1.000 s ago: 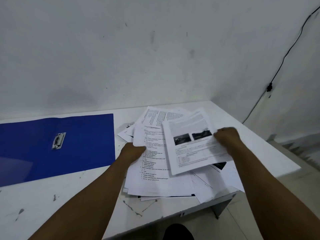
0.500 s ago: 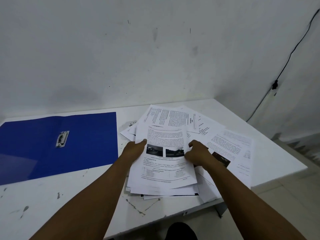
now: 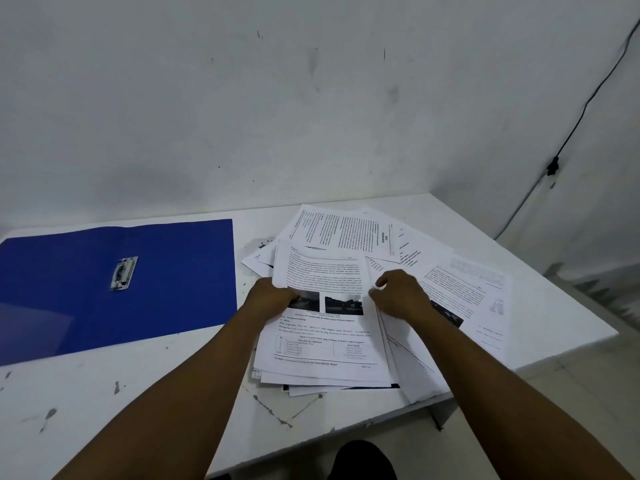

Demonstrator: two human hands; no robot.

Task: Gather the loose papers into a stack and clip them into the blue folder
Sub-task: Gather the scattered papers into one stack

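left grip (image 3: 273, 299): thumb over left edge of top sheet (image 3: 325, 327), pinching it; edge curls up at the hand
right grip (image 3: 398, 296): fingers curled at the top sheet's right edge; can't tell if grasping or just pressing
papers (image 3: 349, 233): loose pile under both grips, fanned out beyond and right of right grip, some overhanging the surface (image 3: 121, 386) front edge
blue folder (image 3: 180, 285): lying open flat, left of left grip, apart from pile
clip (image 3: 123, 273): metal, near folder's centre fold
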